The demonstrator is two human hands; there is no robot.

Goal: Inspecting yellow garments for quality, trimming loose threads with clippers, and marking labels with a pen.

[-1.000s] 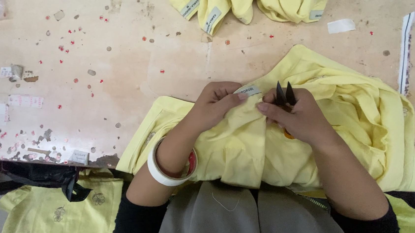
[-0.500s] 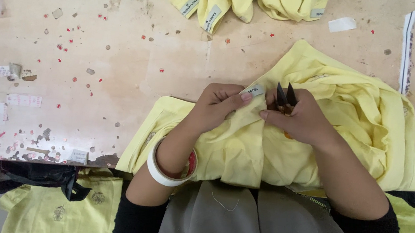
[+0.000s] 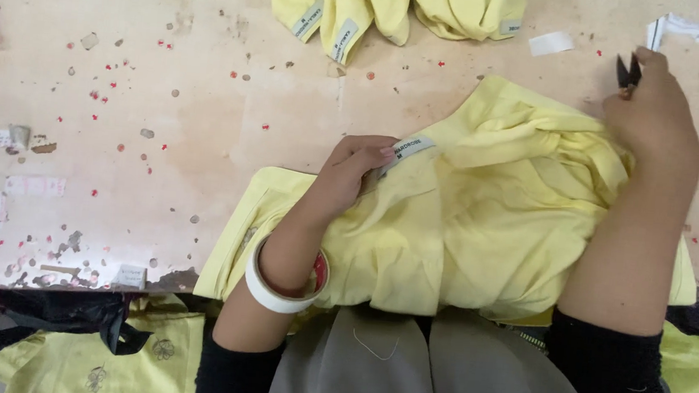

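Pinching the small grey label [image 3: 410, 149] at the neck of a crumpled yellow garment [image 3: 480, 223], the left hand [image 3: 351, 172] rests on the cloth near the middle of the worktop [image 3: 164, 124]; a white bangle [image 3: 276, 286] circles its wrist. The right hand [image 3: 656, 104], far right, is clenched around small black snips [image 3: 628, 71], just beyond the garment's edge. Farther off lie folded yellow garments [image 3: 381, 4] with grey labels, a white tag [image 3: 551, 43], and scattered red specks.
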